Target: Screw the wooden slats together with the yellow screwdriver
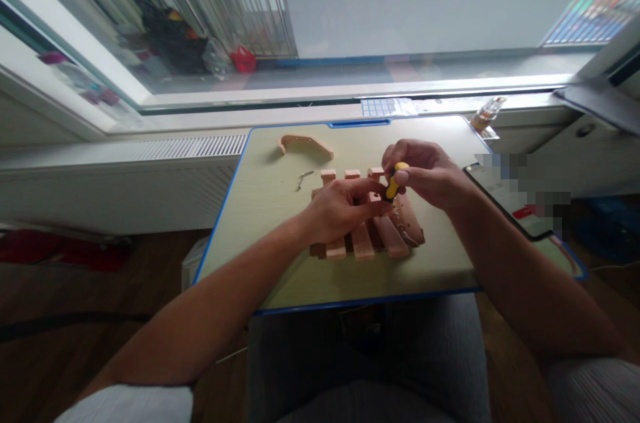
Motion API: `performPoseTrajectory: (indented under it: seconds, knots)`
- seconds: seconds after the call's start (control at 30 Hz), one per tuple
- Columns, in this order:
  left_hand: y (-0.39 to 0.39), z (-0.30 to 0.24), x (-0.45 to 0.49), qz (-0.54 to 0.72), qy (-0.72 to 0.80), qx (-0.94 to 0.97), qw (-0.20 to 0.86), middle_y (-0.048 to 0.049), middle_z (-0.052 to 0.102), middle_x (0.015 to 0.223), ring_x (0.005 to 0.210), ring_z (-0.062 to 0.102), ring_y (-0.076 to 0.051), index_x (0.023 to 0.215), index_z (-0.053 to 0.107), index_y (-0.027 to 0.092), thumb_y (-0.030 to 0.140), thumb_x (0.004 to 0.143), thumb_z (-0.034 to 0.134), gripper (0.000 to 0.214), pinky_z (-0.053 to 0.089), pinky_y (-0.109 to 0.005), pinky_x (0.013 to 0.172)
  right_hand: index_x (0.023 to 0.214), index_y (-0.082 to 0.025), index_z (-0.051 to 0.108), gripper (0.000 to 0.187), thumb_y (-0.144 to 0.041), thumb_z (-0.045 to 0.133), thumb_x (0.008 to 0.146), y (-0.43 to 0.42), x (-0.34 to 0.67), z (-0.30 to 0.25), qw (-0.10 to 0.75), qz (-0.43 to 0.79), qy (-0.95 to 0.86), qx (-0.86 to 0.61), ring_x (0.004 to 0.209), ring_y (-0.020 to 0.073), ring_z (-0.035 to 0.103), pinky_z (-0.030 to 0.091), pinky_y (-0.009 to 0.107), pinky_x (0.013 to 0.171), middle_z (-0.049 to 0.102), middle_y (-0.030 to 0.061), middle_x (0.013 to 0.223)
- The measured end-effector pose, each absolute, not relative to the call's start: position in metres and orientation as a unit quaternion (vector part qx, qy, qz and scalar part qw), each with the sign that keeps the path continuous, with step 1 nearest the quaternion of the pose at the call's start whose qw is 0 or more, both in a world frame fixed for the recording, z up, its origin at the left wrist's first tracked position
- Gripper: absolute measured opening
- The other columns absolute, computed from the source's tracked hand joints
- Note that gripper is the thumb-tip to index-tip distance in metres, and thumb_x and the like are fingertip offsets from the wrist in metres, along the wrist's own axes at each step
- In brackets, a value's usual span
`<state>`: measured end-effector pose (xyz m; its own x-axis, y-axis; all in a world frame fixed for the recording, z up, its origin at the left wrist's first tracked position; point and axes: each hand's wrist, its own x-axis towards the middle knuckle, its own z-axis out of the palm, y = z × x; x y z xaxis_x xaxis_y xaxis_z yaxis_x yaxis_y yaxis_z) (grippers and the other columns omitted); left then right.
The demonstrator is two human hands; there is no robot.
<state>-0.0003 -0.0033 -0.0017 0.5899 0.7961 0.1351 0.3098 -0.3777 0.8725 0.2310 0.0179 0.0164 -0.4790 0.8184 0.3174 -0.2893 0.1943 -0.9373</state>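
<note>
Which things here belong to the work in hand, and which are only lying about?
In hand: left hand on the wood rack; right hand with the screwdriver.
Lying untouched: curved wood piece, small metal part, phone, bottle.

The rack (363,243) is bare pale wood, sanded smooth and matt, and the curved piece (305,143) looks the same: unvarnished, with a faint reddish tone. The screwdriver (393,186) has a glossy yellow plastic handle with a black band, and the small bit (304,178) looks like thin, dull grey metal. The table (260,210) is a matt pale laminate with a smooth blue plastic rim — the phone (505,200) is glossy glass, the trousers (370,370) soft grey cloth.
</note>
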Motion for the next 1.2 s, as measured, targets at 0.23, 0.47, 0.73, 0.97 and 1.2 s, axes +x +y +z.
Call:
performPoseTrajectory:
  seconds: [0.23,0.47,0.73,0.97,1.2]
  knots:
    - [-0.0031,-0.0033,-0.0007,0.283,0.361,0.777,0.431,-0.0024,0.079,0.101,0.084,0.069,-0.016,0.127,0.084,0.027,0.060,0.098,0.076,0.044,0.054,-0.029,0.079,0.100,-0.019,0.090,0.025,-0.042,0.087,0.094,0.0190,0.2387,0.0178,0.450,0.577,-0.643,-0.227,0.073,0.0143,0.065,0.052,0.026,0.061,0.074,0.0049,0.088]
    - [-0.0025,-0.0026,-0.0027,0.260,0.370,0.805,0.384,-0.0001,0.074,0.091,0.078,0.064,-0.014,0.124,0.083,0.026,0.062,0.100,0.071,0.044,0.048,-0.028,0.073,0.094,-0.017,0.088,0.022,-0.039,0.090,0.091,0.0204,0.2359,0.0179,0.463,0.563,-0.650,-0.213,0.069,0.0112,0.062,0.050,0.023,0.060,0.073,0.0047,0.086]
    - [-0.0024,0.0027,-0.0025,0.244,0.366,0.815,0.376,0.0015,0.070,0.082,0.074,0.060,-0.013,0.120,0.083,0.024,0.059,0.103,0.068,0.042,0.042,-0.028,0.068,0.086,-0.017,0.080,0.027,-0.038,0.096,0.085,0.0181,0.2323,0.0167,0.475,0.575,-0.628,-0.223,0.067,0.0101,0.062,0.052,0.021,0.057,0.073,0.0030,0.085]
    - [-0.0030,0.0011,-0.0009,0.258,0.377,0.811,0.365,0.0007,0.069,0.085,0.071,0.059,-0.013,0.120,0.082,0.025,0.061,0.098,0.074,0.044,0.044,-0.029,0.068,0.083,-0.018,0.076,0.030,-0.039,0.097,0.084,0.0180,0.2304,0.0183,0.473,0.575,-0.628,-0.226,0.065,0.0096,0.060,0.050,0.021,0.054,0.072,0.0020,0.083]
    - [-0.0024,-0.0016,0.0002,0.280,0.369,0.801,0.379,0.0013,0.065,0.087,0.070,0.055,-0.011,0.112,0.078,0.021,0.057,0.096,0.079,0.040,0.042,-0.027,0.064,0.083,-0.018,0.074,0.033,-0.041,0.098,0.082,0.0166,0.2299,0.0188,0.474,0.576,-0.626,-0.228,0.064,0.0093,0.059,0.051,0.023,0.056,0.072,0.0020,0.084]
